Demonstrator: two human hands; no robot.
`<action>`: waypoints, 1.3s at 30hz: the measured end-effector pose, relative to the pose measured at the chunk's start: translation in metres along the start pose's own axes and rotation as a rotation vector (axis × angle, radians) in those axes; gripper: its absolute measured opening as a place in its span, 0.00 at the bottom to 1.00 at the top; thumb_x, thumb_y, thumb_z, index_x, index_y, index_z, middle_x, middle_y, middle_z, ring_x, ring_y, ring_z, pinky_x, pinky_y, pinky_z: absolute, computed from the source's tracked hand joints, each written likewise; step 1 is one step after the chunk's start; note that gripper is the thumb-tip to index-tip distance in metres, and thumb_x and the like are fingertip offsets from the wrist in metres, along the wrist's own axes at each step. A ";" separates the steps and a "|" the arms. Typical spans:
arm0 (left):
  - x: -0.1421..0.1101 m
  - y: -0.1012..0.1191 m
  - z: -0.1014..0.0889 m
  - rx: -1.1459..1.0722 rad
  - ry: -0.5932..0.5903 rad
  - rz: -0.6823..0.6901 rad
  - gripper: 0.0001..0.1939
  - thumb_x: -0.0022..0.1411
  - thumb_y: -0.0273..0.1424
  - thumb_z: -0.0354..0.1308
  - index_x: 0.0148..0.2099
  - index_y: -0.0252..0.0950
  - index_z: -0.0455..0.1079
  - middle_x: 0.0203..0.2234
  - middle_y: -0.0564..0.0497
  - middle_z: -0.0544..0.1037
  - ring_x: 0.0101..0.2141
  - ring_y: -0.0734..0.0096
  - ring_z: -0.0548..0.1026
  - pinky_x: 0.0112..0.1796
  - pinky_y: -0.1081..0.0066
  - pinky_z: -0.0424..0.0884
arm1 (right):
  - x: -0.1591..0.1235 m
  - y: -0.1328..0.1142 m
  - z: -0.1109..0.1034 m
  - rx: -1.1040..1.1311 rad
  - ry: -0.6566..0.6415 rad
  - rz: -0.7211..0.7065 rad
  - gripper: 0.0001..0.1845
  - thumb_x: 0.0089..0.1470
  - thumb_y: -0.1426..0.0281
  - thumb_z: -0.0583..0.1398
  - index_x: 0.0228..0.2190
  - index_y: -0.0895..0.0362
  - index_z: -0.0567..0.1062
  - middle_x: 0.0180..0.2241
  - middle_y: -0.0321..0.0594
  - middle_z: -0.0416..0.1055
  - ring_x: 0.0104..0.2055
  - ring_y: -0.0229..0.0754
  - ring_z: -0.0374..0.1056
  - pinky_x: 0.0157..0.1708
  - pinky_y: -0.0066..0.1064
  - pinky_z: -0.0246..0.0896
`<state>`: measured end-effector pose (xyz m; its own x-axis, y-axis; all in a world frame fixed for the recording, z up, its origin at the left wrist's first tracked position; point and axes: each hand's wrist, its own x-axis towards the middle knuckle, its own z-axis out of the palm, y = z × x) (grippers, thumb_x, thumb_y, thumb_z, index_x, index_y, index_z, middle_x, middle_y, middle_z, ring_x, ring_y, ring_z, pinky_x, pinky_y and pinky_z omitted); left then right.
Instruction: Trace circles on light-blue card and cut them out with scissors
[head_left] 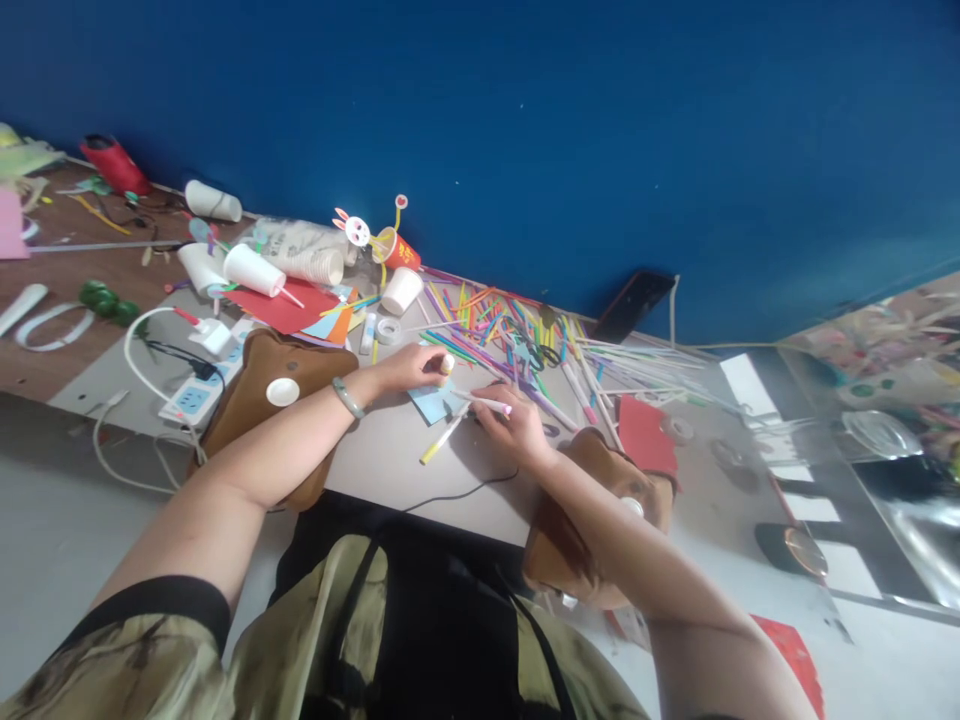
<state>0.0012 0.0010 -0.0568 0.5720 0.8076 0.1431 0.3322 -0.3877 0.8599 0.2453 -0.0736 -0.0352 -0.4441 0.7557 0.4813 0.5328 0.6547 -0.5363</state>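
Note:
My left hand (411,368) is closed, with thumb and fingers pinching a small pale piece with a yellowish end (447,365) that is too small to name. Between the fingers of my right hand (516,424) is a white marker (486,402) with a pink end, its other end pointing left over a light blue sheet of paper (433,404). The paper lies on the grey table between both hands. Just below it, a white marker with a yellow end (440,443) rests near my right fingers.
Many coloured sticks (480,320) and scissors (551,355) lie behind my hands. A tape roll (388,330), a paper cup (403,291) and red paper (289,305) are at left. Brown cushions (262,400) lie under my forearms. A power strip (196,400) and phone (636,302) stand farther out.

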 end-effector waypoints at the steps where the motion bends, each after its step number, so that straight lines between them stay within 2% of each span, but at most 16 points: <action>1: 0.001 -0.001 0.001 -0.005 0.013 -0.002 0.09 0.55 0.35 0.62 0.35 0.36 0.68 0.28 0.54 0.75 0.31 0.71 0.73 0.36 0.72 0.67 | 0.001 0.002 0.002 -0.010 0.006 -0.039 0.09 0.64 0.65 0.58 0.40 0.54 0.77 0.34 0.43 0.80 0.38 0.47 0.75 0.42 0.41 0.72; 4: 0.002 -0.003 0.002 -0.044 0.022 0.000 0.09 0.53 0.34 0.62 0.34 0.35 0.68 0.27 0.54 0.75 0.31 0.71 0.73 0.35 0.72 0.67 | 0.002 0.005 0.007 -0.058 0.017 -0.124 0.06 0.63 0.68 0.59 0.39 0.53 0.77 0.33 0.41 0.80 0.37 0.47 0.73 0.43 0.43 0.71; 8: 0.003 -0.003 0.003 -0.090 0.018 0.000 0.08 0.52 0.32 0.62 0.33 0.35 0.68 0.26 0.55 0.74 0.29 0.72 0.72 0.33 0.73 0.66 | 0.000 0.007 0.013 -0.107 0.003 -0.167 0.06 0.62 0.69 0.58 0.39 0.52 0.76 0.33 0.41 0.80 0.37 0.48 0.72 0.44 0.45 0.71; 18: 0.005 -0.001 0.005 -0.023 0.063 -0.008 0.06 0.50 0.29 0.61 0.31 0.36 0.67 0.25 0.56 0.72 0.29 0.72 0.70 0.32 0.72 0.64 | -0.005 0.016 0.022 -0.117 -0.065 -0.160 0.10 0.64 0.68 0.57 0.44 0.51 0.76 0.36 0.42 0.80 0.37 0.49 0.71 0.50 0.52 0.66; 28: 0.006 0.000 0.007 -0.011 0.073 -0.014 0.05 0.49 0.28 0.61 0.30 0.35 0.67 0.25 0.56 0.73 0.29 0.73 0.71 0.34 0.72 0.65 | -0.004 0.018 0.026 -0.154 -0.073 -0.217 0.08 0.64 0.69 0.57 0.44 0.52 0.75 0.35 0.41 0.81 0.35 0.46 0.72 0.53 0.51 0.62; 39: 0.005 0.011 0.004 0.052 0.070 -0.043 0.05 0.47 0.26 0.62 0.29 0.35 0.68 0.24 0.55 0.74 0.29 0.72 0.71 0.33 0.72 0.65 | -0.002 0.019 0.029 -0.151 -0.092 -0.204 0.09 0.66 0.68 0.55 0.44 0.53 0.75 0.34 0.42 0.80 0.35 0.45 0.73 0.53 0.50 0.61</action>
<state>0.0106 -0.0006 -0.0488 0.5034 0.8523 0.1421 0.3945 -0.3731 0.8397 0.2354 -0.0625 -0.0670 -0.6131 0.6116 0.5000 0.5242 0.7885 -0.3217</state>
